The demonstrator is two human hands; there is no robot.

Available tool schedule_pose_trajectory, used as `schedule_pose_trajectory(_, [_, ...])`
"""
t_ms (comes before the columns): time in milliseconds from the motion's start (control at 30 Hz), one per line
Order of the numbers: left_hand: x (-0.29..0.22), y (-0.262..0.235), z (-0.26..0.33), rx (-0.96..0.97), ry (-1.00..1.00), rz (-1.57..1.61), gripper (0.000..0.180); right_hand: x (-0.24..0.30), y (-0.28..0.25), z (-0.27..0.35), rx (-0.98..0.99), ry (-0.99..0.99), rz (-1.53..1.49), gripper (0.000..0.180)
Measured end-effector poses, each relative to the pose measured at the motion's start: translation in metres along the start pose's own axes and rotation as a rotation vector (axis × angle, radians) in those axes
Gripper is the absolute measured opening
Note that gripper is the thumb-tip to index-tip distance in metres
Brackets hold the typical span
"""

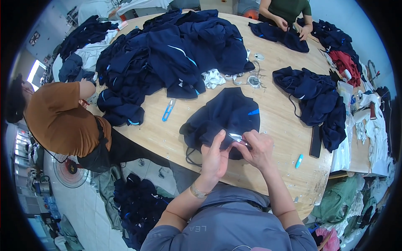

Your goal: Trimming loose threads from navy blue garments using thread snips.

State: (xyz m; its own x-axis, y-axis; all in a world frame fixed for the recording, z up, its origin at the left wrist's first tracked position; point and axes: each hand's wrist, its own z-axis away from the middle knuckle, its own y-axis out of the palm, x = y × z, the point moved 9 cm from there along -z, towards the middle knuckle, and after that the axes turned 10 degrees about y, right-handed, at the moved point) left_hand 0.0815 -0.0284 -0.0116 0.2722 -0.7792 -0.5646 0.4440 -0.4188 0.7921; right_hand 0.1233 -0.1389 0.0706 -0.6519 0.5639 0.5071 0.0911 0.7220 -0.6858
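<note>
A navy garment (224,113) with a bright blue patch lies bunched on the table's near edge in front of me. My left hand (217,158) grips its near edge, thumb on top of the cloth. Beside it, my right hand (258,149) is closed in a pinch at the same edge. A small pale strip (236,137) and something reddish show at its fingertips; I cannot make out whether this is a tool or trim. Blue thread snips (168,110) lie on the table, left of the garment. A dark cord (192,158) hangs from the garment by my left wrist.
A large heap of navy garments (167,54) covers the table's far left. More navy garments (310,96), a dark phone (315,141) and a light-blue pen-like item (299,161) lie right. One person (69,121) stands left; another person (289,16) handles navy cloth across the table.
</note>
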Motion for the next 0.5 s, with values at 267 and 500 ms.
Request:
schedule_pose_trajectory(267, [-0.007,0.006,0.001,-0.002,0.087,-0.025,0.007,0.001,-0.002,-0.002,0.006,-0.001,0.025,0.033])
schedule_pose_trajectory(500, [-0.003,0.010,0.001,-0.044,-0.029,-0.003,0.012,-0.015,-0.005,0.003,-0.077,0.118,-0.210,0.030])
